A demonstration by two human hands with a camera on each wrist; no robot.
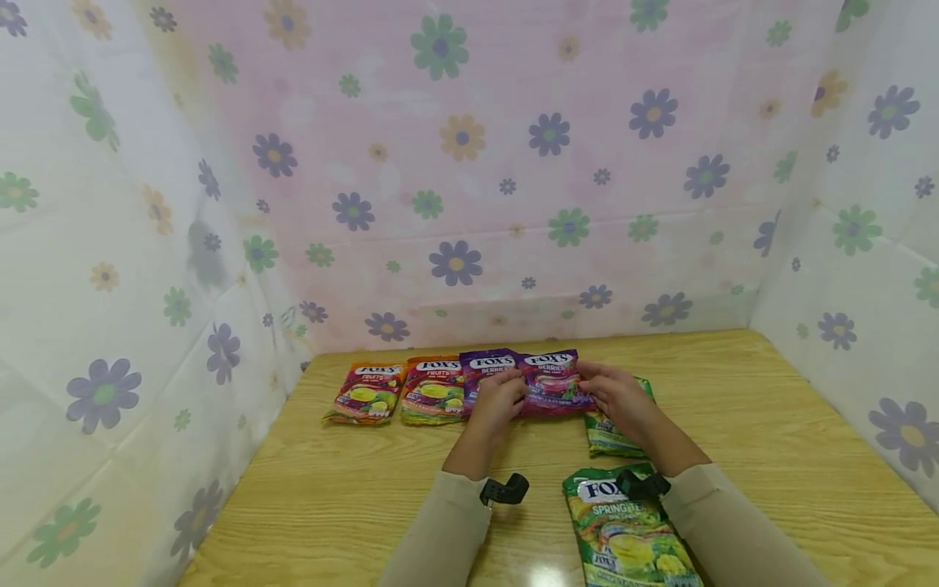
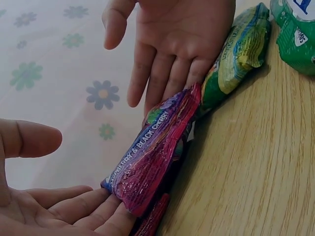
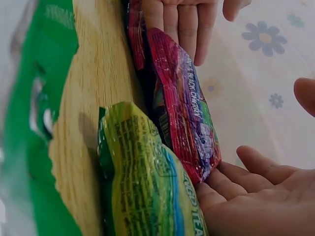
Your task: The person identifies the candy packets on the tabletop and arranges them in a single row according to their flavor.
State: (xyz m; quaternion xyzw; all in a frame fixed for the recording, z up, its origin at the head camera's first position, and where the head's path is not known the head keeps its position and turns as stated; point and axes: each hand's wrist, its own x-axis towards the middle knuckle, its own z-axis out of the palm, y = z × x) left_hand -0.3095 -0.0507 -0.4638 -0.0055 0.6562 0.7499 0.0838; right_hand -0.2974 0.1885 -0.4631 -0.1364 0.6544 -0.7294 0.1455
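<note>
A purple candy bag (image 1: 548, 387) marked Berries lies at the back of the table, between my two hands. My left hand (image 1: 495, 406) touches its left edge with straight fingers; in the left wrist view the thumb stands apart from the bag (image 2: 147, 157). Against the opposite edge rest the extended fingers of my right hand (image 1: 619, 401), its thumb also away in the right wrist view. A second purple Berries bag (image 1: 477, 364) sits just left, partly hidden behind my left hand. Below my right hand lies a green candy bag (image 1: 607, 440), partly covered by it.
Two orange Fruits candy bags (image 1: 368, 395) (image 1: 433, 391) continue the row to the left. A larger green Spring Tea bag (image 1: 623, 530) lies near the front, partly under my right forearm. Flowered cloth (image 1: 455, 204) encloses the wooden table (image 1: 330, 505) at the back and sides.
</note>
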